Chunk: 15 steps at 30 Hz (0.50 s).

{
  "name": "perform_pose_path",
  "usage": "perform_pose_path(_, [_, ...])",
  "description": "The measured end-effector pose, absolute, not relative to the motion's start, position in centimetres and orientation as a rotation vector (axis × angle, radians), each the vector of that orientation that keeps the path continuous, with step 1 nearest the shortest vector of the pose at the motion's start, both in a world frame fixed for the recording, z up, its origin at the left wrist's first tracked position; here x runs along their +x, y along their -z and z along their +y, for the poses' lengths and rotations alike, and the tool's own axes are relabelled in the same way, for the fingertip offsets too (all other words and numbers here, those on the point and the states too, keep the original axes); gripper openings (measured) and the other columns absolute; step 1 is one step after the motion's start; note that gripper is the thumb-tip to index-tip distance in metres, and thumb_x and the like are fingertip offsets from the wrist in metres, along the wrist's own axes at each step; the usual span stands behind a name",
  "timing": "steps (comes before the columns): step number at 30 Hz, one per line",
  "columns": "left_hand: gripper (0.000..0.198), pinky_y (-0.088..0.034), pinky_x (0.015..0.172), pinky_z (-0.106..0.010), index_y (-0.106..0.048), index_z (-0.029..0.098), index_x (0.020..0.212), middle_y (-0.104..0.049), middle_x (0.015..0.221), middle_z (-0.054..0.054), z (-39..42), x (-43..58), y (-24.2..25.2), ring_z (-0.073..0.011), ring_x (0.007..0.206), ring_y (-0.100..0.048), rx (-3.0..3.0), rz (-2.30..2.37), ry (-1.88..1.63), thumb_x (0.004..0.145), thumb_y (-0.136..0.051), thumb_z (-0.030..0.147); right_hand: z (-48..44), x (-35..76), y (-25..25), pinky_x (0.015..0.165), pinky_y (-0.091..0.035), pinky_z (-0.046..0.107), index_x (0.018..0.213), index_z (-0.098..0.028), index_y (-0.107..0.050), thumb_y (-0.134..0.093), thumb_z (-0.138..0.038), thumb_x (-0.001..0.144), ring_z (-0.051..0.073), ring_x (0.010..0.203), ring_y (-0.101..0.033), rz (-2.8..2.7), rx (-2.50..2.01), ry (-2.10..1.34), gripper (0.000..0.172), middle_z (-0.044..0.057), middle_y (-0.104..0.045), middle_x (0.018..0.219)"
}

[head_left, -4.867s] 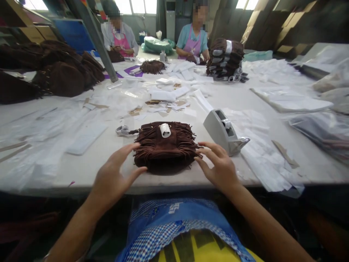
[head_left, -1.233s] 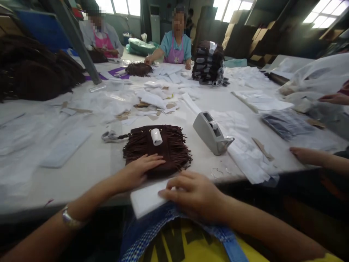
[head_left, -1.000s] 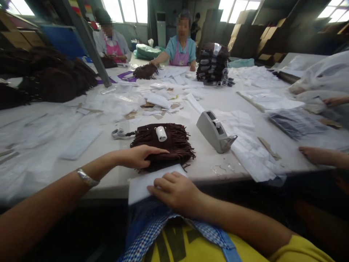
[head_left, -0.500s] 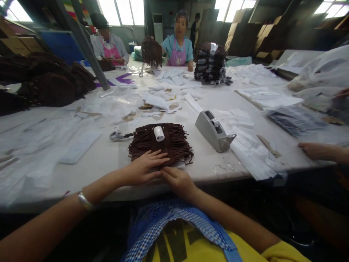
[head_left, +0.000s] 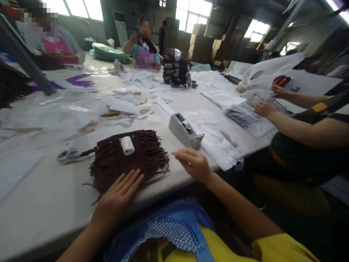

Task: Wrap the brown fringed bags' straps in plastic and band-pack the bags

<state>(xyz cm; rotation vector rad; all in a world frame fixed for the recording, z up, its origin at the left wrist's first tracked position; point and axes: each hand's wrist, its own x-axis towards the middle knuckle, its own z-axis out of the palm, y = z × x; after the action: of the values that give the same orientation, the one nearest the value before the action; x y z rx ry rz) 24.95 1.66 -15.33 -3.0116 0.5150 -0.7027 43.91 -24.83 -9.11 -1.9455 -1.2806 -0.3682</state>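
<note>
A dark brown fringed handbag (head_left: 136, 156) lies on the table, a white wrapped roll (head_left: 127, 145) at its middle. Its grey-wrapped strap end (head_left: 68, 155) sticks out to the left. My left hand (head_left: 121, 191) rests flat on the bag's near edge, fingers stretched out. Off the bag's right side, my right hand (head_left: 195, 163) is raised a little, its fingers loosely stretched and nothing visible in them. Just beyond it stands a grey tape dispenser (head_left: 185, 129), apart from the bag.
White paper sheets (head_left: 209, 134) and cardboard scraps (head_left: 111, 112) litter the table (head_left: 49, 214). A stack of wrapped brown bags (head_left: 176, 69) stands farther back. At right, a co-worker's hands (head_left: 265, 108) handle plastic-wrapped goods. A metal post (head_left: 27, 54) rises at left; two people sit opposite.
The view has swung to the right. My right hand has left the bag's near edge and moved right, toward the tape dispenser. My left hand stays on the bag, which now sits more tilted.
</note>
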Motion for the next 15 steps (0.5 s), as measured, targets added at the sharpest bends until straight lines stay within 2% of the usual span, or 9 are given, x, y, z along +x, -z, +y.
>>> perform_pose_path(3, [0.062,-0.03,0.119,-0.041,-0.037,0.019,0.151,-0.049,0.148,-0.009,1.8,25.2,15.8,-0.0236,0.132,-0.051,-3.007,0.508,0.813,0.09,-0.041,0.012,-29.2,50.1,7.4,0.094,-0.052,0.035,0.117,-0.022,-0.068,-0.049,-0.034,0.098,0.021,0.106,-0.066,-0.724,-2.31,0.523,0.029,0.009,-0.071,0.116])
perform_pose_path(5, [0.061,-0.025,0.121,-0.039,-0.039,0.019,0.15,-0.049,0.148,-0.008,1.7,25.3,15.9,-0.0232,0.131,-0.052,-2.985,0.501,0.847,0.089,-0.043,0.013,-32.0,54.5,7.3,0.094,-0.05,0.032,0.121,-0.018,-0.066,-0.046,-0.034,0.099,0.021,0.107,-0.065,-0.487,-2.641,0.387,0.033,0.011,-0.068,0.122])
perform_pose_path(7, [0.061,-0.021,0.122,-0.038,-0.04,0.019,0.149,-0.049,0.148,-0.008,1.6,25.3,16.0,-0.023,0.13,-0.054,-2.953,0.509,0.873,0.088,-0.043,0.014,-34.3,58.2,7.8,0.095,-0.048,0.034,0.115,-0.013,-0.069,-0.056,-0.03,0.094,0.024,0.104,-0.065,-0.409,-2.757,0.294,0.03,0.013,-0.071,0.115])
perform_pose_path(11, [0.062,-0.017,0.124,-0.037,-0.038,0.018,0.15,-0.051,0.147,-0.009,1.9,25.6,16.6,-0.0233,0.126,-0.057,-2.924,0.522,0.908,0.088,-0.044,0.018,-36.2,62.4,9.3,0.097,-0.045,0.033,0.115,-0.013,-0.07,-0.063,-0.032,0.089,0.025,0.111,-0.063,-0.374,-2.875,0.141,0.032,0.014,-0.069,0.12])
perform_pose_path(13, [0.065,-0.016,0.124,-0.037,-0.036,0.017,0.152,-0.052,0.146,-0.008,2.4,25.7,17.2,-0.0231,0.125,-0.058,-2.913,0.563,0.902,0.088,-0.045,0.02,-36.2,63.1,9.9,0.093,-0.045,0.03,0.113,-0.016,-0.071,-0.068,-0.036,0.086,0.023,0.11,-0.063,-0.397,-2.903,0.058,0.034,0.011,-0.07,0.119])
perform_pose_path(15, [0.067,-0.017,0.124,-0.035,-0.035,0.019,0.152,-0.054,0.144,-0.007,3.0,25.9,17.9,-0.0223,0.125,-0.059,-2.909,0.602,0.91,0.086,-0.046,0.021,-36.1,63.4,10.2,0.085,-0.047,0.027,0.11,-0.019,-0.073,-0.072,-0.036,0.082,0.021,0.101,-0.066,-0.414,-2.918,-0.018,0.033,0.008,-0.073,0.11])
